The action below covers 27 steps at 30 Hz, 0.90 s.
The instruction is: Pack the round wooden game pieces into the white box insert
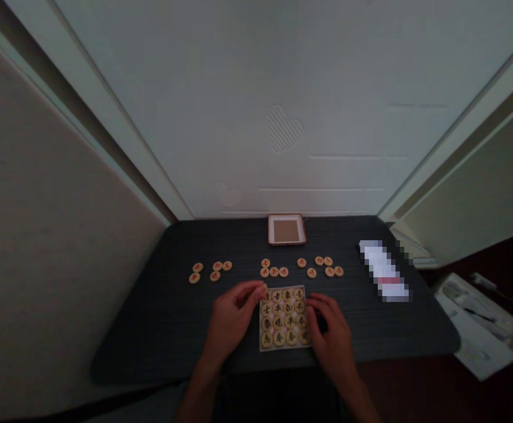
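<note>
A square tray (286, 348) near the front of the dark table is filled with rows of round wooden Chinese chess pieces (289, 308) bearing black characters. At its far left corner, the thumb and forefinger of my left hand (232, 317) are pinched on a Chinese chess piece (264, 288), mostly covered by the fingertips. My right hand (332, 329) is curled against the tray's right edge, thumb and fingertips gripping that side. Beyond the tray, red-marked Chinese chess pieces (274, 272) lie in loose groups across the table.
An open box lid (287, 243) with a brown inner panel lies at the table's back edge. A blurred-out white item (384, 273) rests on the right. A white wall panel (238, 117) rises behind the table. A white box (480, 323) stands beyond the right edge.
</note>
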Available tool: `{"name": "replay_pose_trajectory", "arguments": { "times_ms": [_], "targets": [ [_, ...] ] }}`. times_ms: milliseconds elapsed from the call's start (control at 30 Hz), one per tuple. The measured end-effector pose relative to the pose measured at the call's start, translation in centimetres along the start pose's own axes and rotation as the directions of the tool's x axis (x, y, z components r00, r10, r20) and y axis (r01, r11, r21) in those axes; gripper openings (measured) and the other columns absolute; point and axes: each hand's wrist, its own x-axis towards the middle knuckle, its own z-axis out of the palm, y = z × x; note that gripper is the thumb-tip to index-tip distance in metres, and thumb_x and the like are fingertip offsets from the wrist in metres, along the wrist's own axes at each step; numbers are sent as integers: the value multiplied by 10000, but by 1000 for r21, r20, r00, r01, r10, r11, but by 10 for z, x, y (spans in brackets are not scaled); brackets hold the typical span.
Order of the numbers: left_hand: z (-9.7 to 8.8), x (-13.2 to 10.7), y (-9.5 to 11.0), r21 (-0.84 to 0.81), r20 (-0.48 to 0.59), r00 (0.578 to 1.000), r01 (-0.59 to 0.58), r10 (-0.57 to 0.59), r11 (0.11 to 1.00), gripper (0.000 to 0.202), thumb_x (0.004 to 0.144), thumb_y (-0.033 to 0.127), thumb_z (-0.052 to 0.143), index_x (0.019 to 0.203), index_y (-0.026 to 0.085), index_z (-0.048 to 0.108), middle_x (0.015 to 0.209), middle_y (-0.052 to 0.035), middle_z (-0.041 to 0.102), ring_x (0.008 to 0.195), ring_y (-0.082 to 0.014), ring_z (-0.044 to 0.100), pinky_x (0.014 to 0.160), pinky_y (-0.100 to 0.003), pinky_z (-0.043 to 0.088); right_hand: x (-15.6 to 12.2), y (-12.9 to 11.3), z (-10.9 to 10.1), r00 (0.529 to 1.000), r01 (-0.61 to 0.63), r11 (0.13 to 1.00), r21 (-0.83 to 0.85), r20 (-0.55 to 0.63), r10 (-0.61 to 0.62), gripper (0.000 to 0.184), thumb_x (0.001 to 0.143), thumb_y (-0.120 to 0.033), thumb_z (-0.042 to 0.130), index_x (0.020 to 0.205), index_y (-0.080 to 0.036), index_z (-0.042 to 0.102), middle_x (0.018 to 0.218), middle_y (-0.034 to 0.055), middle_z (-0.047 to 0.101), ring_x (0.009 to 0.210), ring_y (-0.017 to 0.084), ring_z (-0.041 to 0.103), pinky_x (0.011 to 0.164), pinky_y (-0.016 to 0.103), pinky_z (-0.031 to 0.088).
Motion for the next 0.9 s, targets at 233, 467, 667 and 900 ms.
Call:
{"name": "replay_pose_trajectory", "arguments": {
  "times_ms": [233, 467, 667, 900],
  "targets": [
    [-1, -1, 3, 32, 11, 1000, -14, 14, 999, 247, 861, 401, 676, 1022, 219, 719, 998, -41, 803, 918, -219, 766, 866, -352, 609, 0, 0, 0, 1000, -9, 1000, -3, 8, 9, 210, 990, -268, 544, 1094, -244, 725, 1160, 96, 677, 1075, 243, 662, 957, 420, 543],
    [1, -3, 4, 313, 11, 994, -110, 112, 943, 177, 869, 394, 671, 938, 255, 758, 853, -2, 796, 751, -201, 741, 707, -325, 584, 1, -3, -1, 1000, -3, 1000, -5, -1, 3, 207, 985, -247, 550, 1093, -243, 727, 1153, 95, 681, 1065, 242, 667, 946, 415, 550],
    [7, 0, -4, 395, 30, 990, -138, 138, 908, 143, 867, 370, 686, 881, 250, 762, 839, -3, 780, 742, -194, 718, 729, -322, 560, 1, -2, -1, 1000, 0, 1000, -5, -8, 0, 205, 982, -249, 558, 1094, -245, 729, 1154, 93, 681, 1061, 239, 670, 941, 404, 555],
    [8, 2, -6, 468, 46, 979, -195, 197, 862, 171, 886, 365, 657, 867, 241, 772, 867, -26, 720, 742, -185, 677, 705, -318, 540, 0, 0, 0, 1000, 2, 1000, 4, -3, -2, 209, 989, -251, 548, 1100, -239, 725, 1162, 98, 676, 1080, 239, 661, 957, 417, 549]
  ]
}}
